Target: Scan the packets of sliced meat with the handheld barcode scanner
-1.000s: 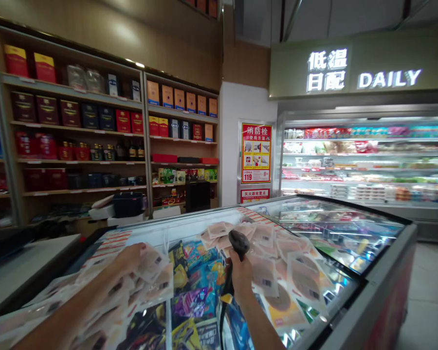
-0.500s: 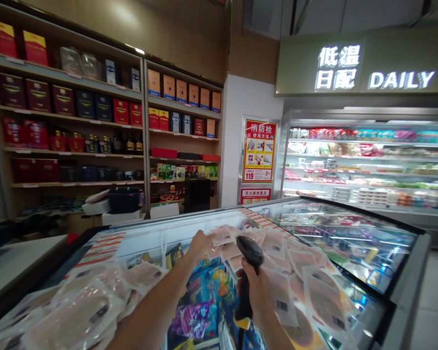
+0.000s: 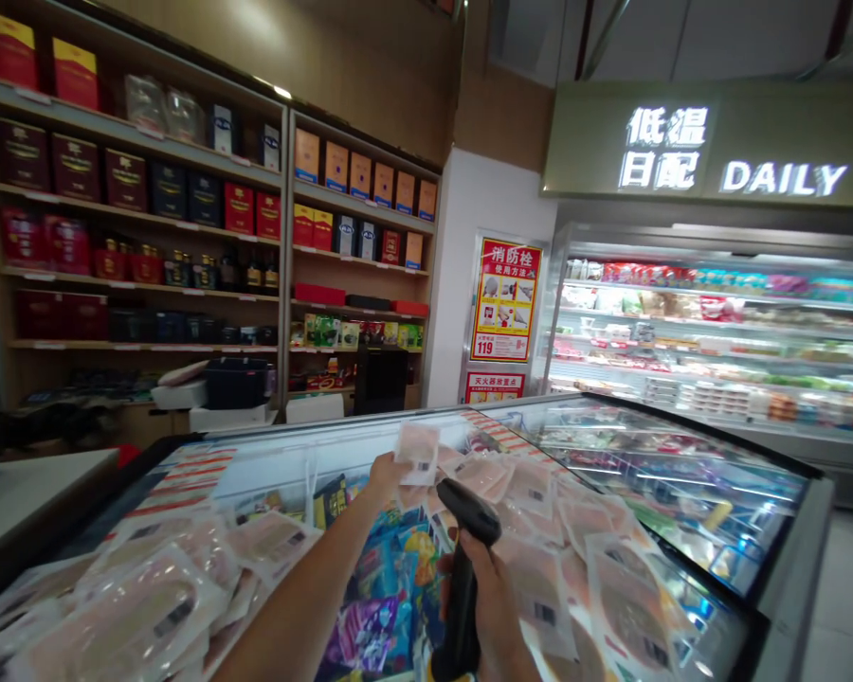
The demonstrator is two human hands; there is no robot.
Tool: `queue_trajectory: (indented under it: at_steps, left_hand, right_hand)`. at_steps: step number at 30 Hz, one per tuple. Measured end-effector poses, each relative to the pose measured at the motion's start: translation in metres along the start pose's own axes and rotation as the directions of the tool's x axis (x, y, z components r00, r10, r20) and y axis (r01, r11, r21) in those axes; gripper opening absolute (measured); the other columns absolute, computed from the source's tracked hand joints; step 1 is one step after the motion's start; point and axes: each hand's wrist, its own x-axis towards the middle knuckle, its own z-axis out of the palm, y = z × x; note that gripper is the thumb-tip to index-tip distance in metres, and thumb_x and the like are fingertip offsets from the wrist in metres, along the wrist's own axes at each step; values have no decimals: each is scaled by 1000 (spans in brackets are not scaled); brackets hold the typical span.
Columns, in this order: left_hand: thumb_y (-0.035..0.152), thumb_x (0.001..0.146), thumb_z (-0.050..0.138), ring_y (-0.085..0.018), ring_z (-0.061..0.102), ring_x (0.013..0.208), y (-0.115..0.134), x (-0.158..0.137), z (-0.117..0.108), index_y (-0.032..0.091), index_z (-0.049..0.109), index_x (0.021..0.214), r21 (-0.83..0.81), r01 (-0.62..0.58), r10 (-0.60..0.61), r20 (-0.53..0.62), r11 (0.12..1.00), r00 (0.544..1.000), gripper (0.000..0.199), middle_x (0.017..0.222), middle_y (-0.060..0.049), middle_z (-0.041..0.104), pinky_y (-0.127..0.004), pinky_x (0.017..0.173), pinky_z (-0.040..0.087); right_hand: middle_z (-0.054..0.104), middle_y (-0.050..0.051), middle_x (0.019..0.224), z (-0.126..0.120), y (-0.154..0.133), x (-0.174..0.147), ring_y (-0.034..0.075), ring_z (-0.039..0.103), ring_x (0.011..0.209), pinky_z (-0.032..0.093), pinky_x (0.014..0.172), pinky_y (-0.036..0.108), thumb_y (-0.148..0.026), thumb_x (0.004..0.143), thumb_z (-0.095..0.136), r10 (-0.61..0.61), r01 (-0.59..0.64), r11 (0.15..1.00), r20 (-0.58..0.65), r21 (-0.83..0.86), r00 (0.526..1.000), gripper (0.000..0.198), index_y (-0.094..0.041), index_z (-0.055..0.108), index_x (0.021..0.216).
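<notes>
My left hand reaches over the freezer and grips a flat, clear-wrapped packet by its edge, holding it upright. The packet is pinkish with a small barcode label. My right hand is wrapped round the handle of a black barcode scanner, its head tilted toward the held packet. Similar packets lie spread in a layer to the right of the scanner. Another heap of packets lies to the left, beside my left forearm.
Below my hands, the chest freezer holds colourful bags. Its glass lid covers the right side. A white counter stands at the left. Shelves of boxes line the back wall, and a chilled display is at the right.
My left hand has lifted a packet up from the pile on the right. The scanner has shifted slightly left and down, its head now nearer that packet.
</notes>
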Motion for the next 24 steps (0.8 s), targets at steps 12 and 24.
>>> queue_trajectory:
  at_steps: [12, 24]
  left_hand:
    - [16, 70, 48, -14, 61, 67, -12, -38, -54, 10, 58, 90, -211, 63, -68, -18, 975, 998, 23, 76, -5, 66, -18, 53, 45]
    - [17, 63, 50, -18, 61, 69, -25, -51, -112, 13, 60, 76, 34, 124, -120, -92, 992, 988, 17, 66, -2, 66, -20, 52, 43]
  right_hand:
    - [54, -1, 49, 5, -1, -30, 8, 45, 32, 34, 31, 20, -47, 65, 52, 60, -50, 997, 178, -60, 982, 34, -14, 49, 73]
    - [49, -3, 41, 4, -18, -11, 9, 45, 33, 34, 31, 20, -46, 63, 52, -88, 97, 989, 87, -114, 992, 33, -14, 49, 62]
